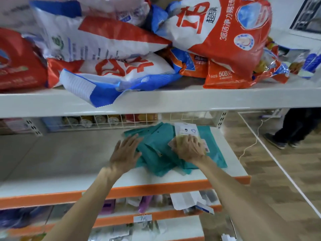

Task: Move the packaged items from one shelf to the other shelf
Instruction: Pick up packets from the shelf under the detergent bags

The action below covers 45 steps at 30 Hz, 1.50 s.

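the whole view is blurred by motion, so print on the packs is mostly unreadable. the lower half of the small packet (185, 129) is hidden under the right hand (188, 147), and its see-through part is hard to tell from the skin behind it. a top shelf (156, 101) cuts across the view above both hands, loaded with big red, white and blue bags (217, 32) that run off the upper edge. behind a wire rack (104, 120), beyond the fingertips, sit round items too dim to name. at the far right, a person's legs (291, 129) are cut off by the top shelf.

the right hand's fingers (190, 137) are curled over the small packet and grasp it; its white upper end sticks out just past them. under that hand lies a loose pile of teal packets (151, 134) on the middle shelf (69, 162), near its right end. the left hand (126, 153) is released, fingers (133, 139) spread, the tips at the pile's left edge; whether they touch it cannot be told. the pile lies between the two hands and beneath the right one.
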Each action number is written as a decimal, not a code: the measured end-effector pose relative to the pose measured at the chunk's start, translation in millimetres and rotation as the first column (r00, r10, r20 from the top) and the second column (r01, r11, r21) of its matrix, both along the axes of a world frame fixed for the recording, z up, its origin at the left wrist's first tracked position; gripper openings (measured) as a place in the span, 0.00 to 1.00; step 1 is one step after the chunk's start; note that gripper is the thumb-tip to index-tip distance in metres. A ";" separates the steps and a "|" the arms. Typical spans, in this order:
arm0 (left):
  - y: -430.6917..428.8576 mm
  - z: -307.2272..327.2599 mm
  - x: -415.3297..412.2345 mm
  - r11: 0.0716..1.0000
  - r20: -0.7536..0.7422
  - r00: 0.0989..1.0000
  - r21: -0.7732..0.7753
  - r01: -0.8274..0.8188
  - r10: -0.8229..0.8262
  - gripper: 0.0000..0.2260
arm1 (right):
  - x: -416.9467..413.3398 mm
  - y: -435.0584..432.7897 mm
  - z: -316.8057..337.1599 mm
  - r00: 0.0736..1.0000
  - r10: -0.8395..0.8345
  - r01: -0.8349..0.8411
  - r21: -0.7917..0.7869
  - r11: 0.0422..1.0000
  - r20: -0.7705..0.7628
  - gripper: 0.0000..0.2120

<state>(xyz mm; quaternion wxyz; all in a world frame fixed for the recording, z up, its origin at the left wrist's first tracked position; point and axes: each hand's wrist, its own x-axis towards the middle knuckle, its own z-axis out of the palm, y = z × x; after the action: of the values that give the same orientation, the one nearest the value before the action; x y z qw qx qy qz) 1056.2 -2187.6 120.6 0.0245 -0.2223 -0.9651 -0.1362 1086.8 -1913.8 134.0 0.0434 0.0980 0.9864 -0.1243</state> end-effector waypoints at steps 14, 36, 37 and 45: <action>46.1 8.4 -2.2 0.992 0.105 0.989 0.087 0.094 -0.103 0.21 | 20.6 36.8 3.7 0.987 0.063 -0.087 0.162 0.983 0.147 0.22; 107.3 1.5 1.7 0.957 0.329 0.904 0.005 -0.291 0.273 0.18 | 15.8 58.3 72.4 0.857 -0.401 0.307 -0.304 0.902 -0.323 0.11; 111.0 0.1 1.8 0.940 0.345 0.887 0.034 -0.338 0.306 0.19 | 14.4 65.3 71.5 0.857 -0.433 0.317 -0.375 0.871 -0.281 0.11; 135.5 -8.2 -4.0 0.790 0.351 0.776 0.141 -0.597 0.524 0.27 | 34.9 91.6 -0.2 0.837 -0.548 0.516 -0.320 0.795 -0.011 0.08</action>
<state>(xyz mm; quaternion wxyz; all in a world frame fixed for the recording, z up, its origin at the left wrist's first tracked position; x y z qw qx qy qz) 1052.2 -2052.1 112.4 -0.0518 0.1050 -0.9552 -0.2718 1121.7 -1822.3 133.8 -0.0297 0.3569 0.8886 -0.2866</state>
